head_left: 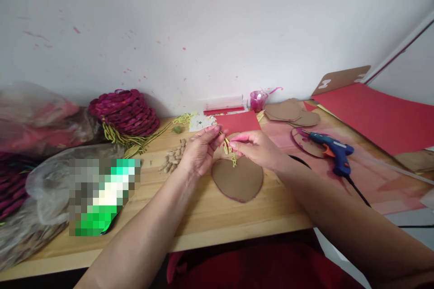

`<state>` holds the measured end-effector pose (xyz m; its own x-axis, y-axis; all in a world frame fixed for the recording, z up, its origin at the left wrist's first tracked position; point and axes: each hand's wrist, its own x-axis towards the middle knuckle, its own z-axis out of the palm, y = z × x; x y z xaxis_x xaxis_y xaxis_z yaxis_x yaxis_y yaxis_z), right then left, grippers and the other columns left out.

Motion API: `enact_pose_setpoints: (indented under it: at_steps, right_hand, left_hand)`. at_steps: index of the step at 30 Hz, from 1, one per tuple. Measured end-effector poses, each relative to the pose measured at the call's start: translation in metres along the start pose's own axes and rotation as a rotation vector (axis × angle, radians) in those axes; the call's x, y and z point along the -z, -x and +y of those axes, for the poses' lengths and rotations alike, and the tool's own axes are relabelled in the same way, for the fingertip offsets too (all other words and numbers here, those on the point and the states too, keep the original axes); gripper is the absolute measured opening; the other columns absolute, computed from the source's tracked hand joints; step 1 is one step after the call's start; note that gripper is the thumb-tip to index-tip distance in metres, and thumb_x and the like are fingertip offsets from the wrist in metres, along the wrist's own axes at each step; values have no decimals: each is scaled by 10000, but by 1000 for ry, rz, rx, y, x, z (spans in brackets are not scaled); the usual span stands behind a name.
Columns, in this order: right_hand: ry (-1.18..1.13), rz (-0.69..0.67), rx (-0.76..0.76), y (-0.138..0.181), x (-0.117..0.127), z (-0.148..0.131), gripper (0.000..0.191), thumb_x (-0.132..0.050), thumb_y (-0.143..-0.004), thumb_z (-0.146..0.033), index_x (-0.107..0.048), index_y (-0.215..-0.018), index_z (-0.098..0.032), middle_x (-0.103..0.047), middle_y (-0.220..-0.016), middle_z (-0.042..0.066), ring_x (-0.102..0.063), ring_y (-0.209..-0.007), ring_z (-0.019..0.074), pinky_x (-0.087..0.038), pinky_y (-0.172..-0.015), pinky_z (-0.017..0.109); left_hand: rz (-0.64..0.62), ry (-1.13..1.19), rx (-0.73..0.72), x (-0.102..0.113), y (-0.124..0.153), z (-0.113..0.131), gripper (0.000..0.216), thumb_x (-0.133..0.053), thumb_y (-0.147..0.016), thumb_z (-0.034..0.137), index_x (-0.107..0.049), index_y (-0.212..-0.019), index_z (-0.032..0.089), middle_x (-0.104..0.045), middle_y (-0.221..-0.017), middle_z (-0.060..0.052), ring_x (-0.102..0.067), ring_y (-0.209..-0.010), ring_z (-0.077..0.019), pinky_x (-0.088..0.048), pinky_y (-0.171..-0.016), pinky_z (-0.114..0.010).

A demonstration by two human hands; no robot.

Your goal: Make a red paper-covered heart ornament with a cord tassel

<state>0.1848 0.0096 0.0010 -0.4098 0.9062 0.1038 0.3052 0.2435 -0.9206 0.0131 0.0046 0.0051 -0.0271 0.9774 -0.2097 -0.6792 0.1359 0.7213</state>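
Yellow-green yarn [227, 147] is stretched between my two hands, its loose ends dangling over a rounded cardboard piece [238, 181] with a purple edge. My left hand [202, 150] pinches one end of the yarn between thumb and fingers. From the other side, my right hand [255, 146] grips the same yarn with thumb and forefinger. Just left of my left hand lies a pile of peanuts in their shells [173, 157]. Behind my hands is a sheet of red paper [242, 123]. Fine detail at the fingertips is too small to make out.
A blue glue gun [335, 151] rests on a purple-edged cardboard piece at right, its cord trailing forward. Behind are stacked cardboard pieces [288, 112] and a pink-stained cup [258, 100]. Braided magenta coils [125, 113], plastic bags [50, 189] and a pixelated object [105, 198] stand left.
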Motion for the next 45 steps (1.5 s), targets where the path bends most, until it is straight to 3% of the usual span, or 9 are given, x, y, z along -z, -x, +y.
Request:
enact_pose_setpoints:
  at_steps: [6,11,19,30,36,45]
  right_hand:
    - [169,110,89,2,0,1,218,-615,-879,-300,-798,-874,-182,-782,-823,43,-681,-701,189,-500,-640,309]
    - [289,211,159,3,2,1,186,-628,-873,-256,-806,-900,-208,-806,-903,49,-713,-763,213,-513,-654,325]
    - [303,265,172,1,6,0,166,-649,-867,-256,-794,-913,-190,-807,-921,61,-718,-790,217,-517,-675,327]
    - [306,338,240,2,9,-5,123,-628,-852,-206,-747,-820,-203,-775,-828,31,-646,-671,164,-476,-632,300]
    - [237,269,196,0,8,-3,155,-638,-866,-271,-754,-936,-196,-779,-922,53,-662,-735,173,-484,-648,301]
    - [218,203,161,0,1,2,107,-667,-842,-278,-743,-836,-203,-723,-732,4,-573,-597,135,-429,-586,278]
  left_hand:
    - [-10,-73,-39,2,1,0,57,-756,-788,42,-749,-782,98,-738,-837,-45,-731,-765,-130,-606,-743,-205]
    - [-15,-151,-86,4,2,1,147,-861,-682,104,-741,-768,104,-725,-828,-38,-713,-755,-131,-594,-764,-246]
    - [-18,-225,-93,4,2,1,217,-888,-655,181,-728,-780,107,-697,-792,-22,-696,-726,-123,-578,-726,-236]
    - [-21,-267,-118,3,3,3,249,-910,-639,215,-717,-758,113,-680,-780,-10,-696,-710,-120,-579,-711,-238]
    - [-34,-255,-86,4,3,2,289,-930,-622,233,-714,-772,117,-690,-787,-15,-711,-740,-134,-583,-726,-244]
    - [-59,-249,-82,4,3,1,324,-949,-589,261,-718,-768,122,-696,-769,-18,-701,-741,-131,-581,-715,-231]
